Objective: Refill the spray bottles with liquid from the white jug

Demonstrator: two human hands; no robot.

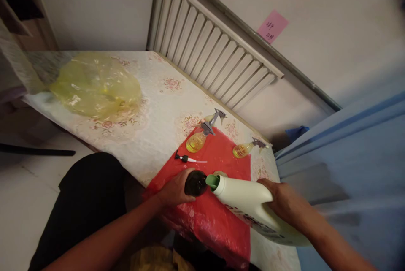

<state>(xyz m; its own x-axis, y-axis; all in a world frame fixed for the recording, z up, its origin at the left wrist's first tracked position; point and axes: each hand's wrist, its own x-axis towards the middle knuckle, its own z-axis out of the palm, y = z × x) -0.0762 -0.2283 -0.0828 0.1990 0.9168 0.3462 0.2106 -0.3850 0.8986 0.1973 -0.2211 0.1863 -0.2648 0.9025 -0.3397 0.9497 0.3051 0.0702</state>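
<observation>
My left hand (177,188) is wrapped round a dark bottle (196,184) whose open top faces up. In my right hand (281,199) is the handle of a large pale-green jug (247,199), tipped so that its green spout (212,181) meets the dark bottle's mouth. Whether liquid is flowing I cannot tell. Beyond my left hand a black pump head (185,158) with a clear tube lies on a red plastic sheet (218,148). Spray bottles with yellow liquid stand farther back, one (196,140) at the centre and another (243,149) to the right. A round pale lid (220,174) shows partly behind the jug.
A flowered tablecloth (152,115) covers the table, with a yellow plastic bag (98,87) on its far left. A radiator (209,47) and the wall run along the back. A blue curtain (348,169) hangs on the right. My knee (91,191) is at the lower left.
</observation>
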